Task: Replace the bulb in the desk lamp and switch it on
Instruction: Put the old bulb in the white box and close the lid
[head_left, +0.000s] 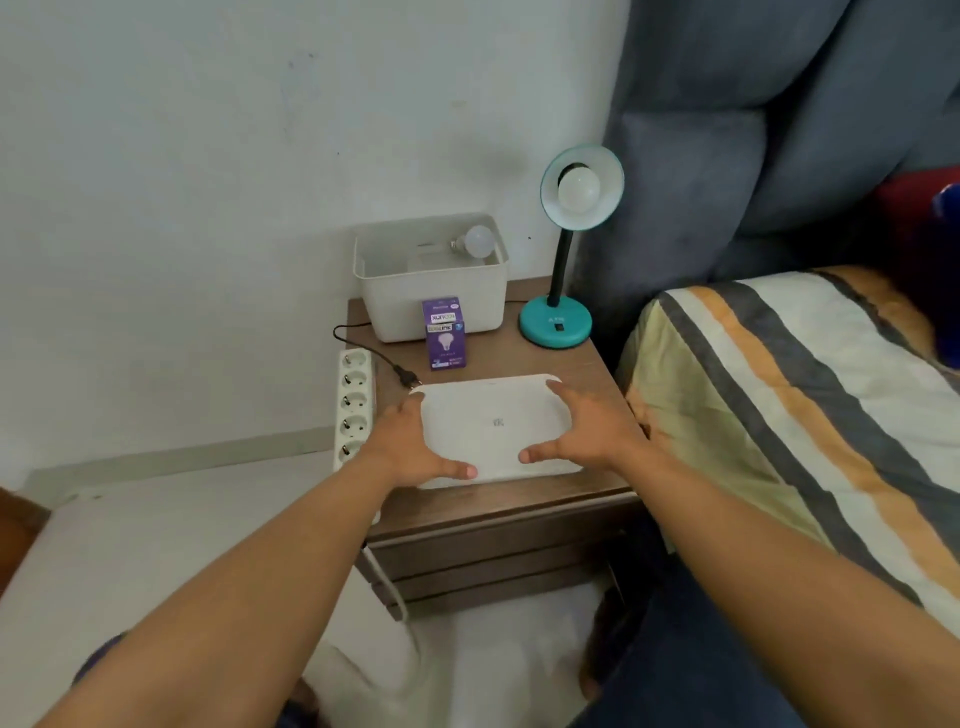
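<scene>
A teal desk lamp (556, 325) stands at the back right of the wooden nightstand (519, 501), its shade tilted toward me with a white bulb (578, 191) screwed in. A loose white bulb (475, 240) lies in the white plastic bin (431, 296) behind. A purple bulb box (444, 332) stands in front of the bin. My left hand (410, 441) and my right hand (587, 426) grip the left and right sides of a white lid (493, 421) lying flat on the nightstand's front half.
A white power strip (353, 402) hangs along the nightstand's left edge. The lamp's black plug (404, 375) lies unplugged beside the lid's far left corner. A bed with a striped cover (805, 395) and a grey headboard (727, 156) borders the right. The wall is close behind.
</scene>
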